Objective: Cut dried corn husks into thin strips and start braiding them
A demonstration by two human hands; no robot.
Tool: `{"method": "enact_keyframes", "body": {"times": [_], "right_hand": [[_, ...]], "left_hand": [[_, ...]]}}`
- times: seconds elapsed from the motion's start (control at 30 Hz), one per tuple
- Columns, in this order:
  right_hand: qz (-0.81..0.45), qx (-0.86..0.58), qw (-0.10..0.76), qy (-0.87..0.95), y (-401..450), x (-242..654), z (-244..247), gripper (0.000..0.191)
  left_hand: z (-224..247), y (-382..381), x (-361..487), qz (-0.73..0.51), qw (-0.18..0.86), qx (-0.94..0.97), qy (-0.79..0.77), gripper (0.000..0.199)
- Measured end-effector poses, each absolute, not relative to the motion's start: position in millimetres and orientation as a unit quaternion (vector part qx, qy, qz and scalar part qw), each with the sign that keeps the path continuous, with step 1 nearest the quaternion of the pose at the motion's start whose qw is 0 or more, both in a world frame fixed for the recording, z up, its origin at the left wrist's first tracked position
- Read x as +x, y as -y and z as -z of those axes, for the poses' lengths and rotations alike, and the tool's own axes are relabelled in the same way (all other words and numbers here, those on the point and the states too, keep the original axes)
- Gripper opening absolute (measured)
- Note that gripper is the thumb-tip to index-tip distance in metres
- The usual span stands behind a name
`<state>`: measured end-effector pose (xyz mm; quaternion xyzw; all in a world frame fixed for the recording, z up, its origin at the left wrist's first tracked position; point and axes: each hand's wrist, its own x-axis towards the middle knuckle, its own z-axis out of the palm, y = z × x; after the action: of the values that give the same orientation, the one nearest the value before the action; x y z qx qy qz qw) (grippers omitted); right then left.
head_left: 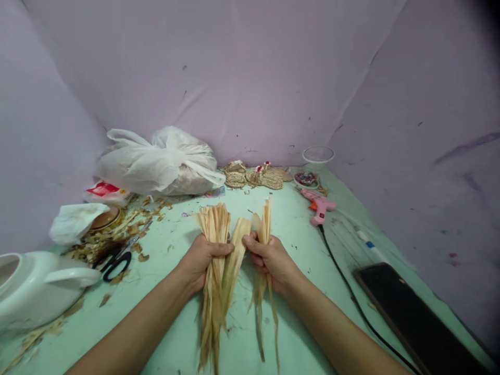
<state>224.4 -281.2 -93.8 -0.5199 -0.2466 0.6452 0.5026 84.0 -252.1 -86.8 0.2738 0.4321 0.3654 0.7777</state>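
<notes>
My left hand (207, 258) is closed around a thick bundle of dry, straw-coloured husk strips (214, 291), whose ragged ends hang toward the table's front. My right hand (271, 258) grips a thinner bunch of husk strips (266, 221), with narrow tails dangling below. Between the hands a single wide strip (237, 250) leans, its lower part against the thick bundle; my right thumb and finger touch its right edge, and my left thumb is close to its left edge.
On the green table (187, 229), a white bag (167, 164), woven pieces (261, 176) and a small bowl (307, 179) stand at the back. Scissors (117, 263) and a white pitcher (39, 286) lie left; a pink glue gun (318, 205), its cord and a black phone (414, 317) right.
</notes>
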Motion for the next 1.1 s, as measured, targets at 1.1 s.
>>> {"method": "enact_keyframes", "body": {"times": [1.1], "right_hand": [[-0.68, -0.48, 0.483, 0.271, 284.1, 227.5, 97.4, 0.036]], "left_hand": [[86.1, 254.1, 85.7, -0.358, 0.803, 0.275, -0.389, 0.035]]}}
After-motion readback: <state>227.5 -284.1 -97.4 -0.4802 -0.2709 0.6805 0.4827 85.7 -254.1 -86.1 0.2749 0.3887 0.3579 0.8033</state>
